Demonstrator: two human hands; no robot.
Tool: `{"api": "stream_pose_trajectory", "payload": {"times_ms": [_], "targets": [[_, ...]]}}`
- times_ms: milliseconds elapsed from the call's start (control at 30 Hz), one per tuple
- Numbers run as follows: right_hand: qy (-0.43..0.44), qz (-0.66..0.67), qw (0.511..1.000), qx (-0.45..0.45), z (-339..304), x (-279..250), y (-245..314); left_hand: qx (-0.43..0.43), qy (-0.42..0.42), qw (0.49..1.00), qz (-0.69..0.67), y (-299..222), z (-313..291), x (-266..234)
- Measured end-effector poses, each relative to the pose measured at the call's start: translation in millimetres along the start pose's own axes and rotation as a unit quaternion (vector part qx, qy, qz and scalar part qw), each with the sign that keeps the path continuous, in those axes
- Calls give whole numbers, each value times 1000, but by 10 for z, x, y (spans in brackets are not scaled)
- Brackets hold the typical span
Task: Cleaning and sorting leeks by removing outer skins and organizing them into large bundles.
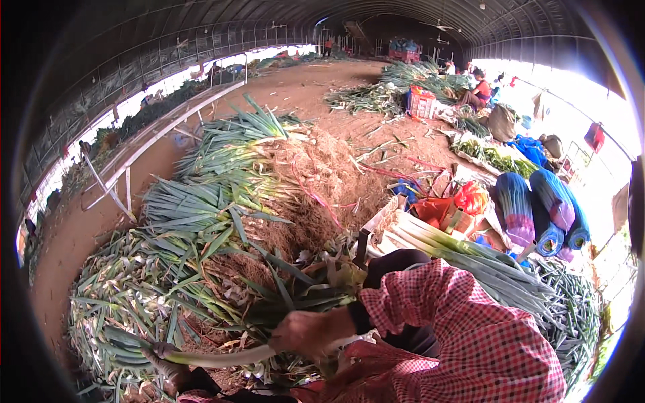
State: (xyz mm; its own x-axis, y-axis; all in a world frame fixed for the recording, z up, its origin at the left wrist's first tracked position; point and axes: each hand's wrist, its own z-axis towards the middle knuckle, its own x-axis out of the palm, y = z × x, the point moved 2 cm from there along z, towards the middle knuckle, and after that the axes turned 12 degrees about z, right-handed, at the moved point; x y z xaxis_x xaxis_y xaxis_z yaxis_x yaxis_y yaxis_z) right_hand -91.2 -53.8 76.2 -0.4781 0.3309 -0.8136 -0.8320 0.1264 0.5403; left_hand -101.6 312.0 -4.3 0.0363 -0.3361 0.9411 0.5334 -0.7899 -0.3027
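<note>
Low in the head view, a long green onion (225, 359) lies level between my two hands. My left hand (166, 363) is closed round it where the white stalk turns into green leaves. Farther along the white stalk, my right hand (311, 332) wraps round it, its fingers partly hidden. Just beyond my hands rises a heap of unpeeled green onions (201, 201), with their tangled brown roots (322, 171) facing right. Loose stripped leaves (121, 295) cover the ground by my left hand. Right of my checked sleeve lie clean, pale-stalked green onions (437, 245).
A metal frame (127, 191) stands at the left. Orange plastic bags (463, 201) and bundles wrapped in blue netting (514, 205) lie to the right. Farther back are a red and white crate (422, 103) and a seated person (480, 91) beside more onion heaps.
</note>
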Motion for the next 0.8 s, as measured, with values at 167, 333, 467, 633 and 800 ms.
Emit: {"api": "stream_pose_trajectory", "payload": {"times_ms": [167,333,467,633,800], "targets": [[-39,320,921,218,-348,238,-102,-5,168,985,-39,-407,74,108],[-162,336,912,172,-1646,918,-1349,101,-220,926,290,-53,37,204],[37,-131,985,105,-880,899,-892,149,-309,877,338,-37,-57,485],[-180,-134,971,81,543,244,54,25,-25,999,11,212,-129,545],[-136,-28,967,215,873,133,-178,97,52,970,218,368,-290,836]]}}
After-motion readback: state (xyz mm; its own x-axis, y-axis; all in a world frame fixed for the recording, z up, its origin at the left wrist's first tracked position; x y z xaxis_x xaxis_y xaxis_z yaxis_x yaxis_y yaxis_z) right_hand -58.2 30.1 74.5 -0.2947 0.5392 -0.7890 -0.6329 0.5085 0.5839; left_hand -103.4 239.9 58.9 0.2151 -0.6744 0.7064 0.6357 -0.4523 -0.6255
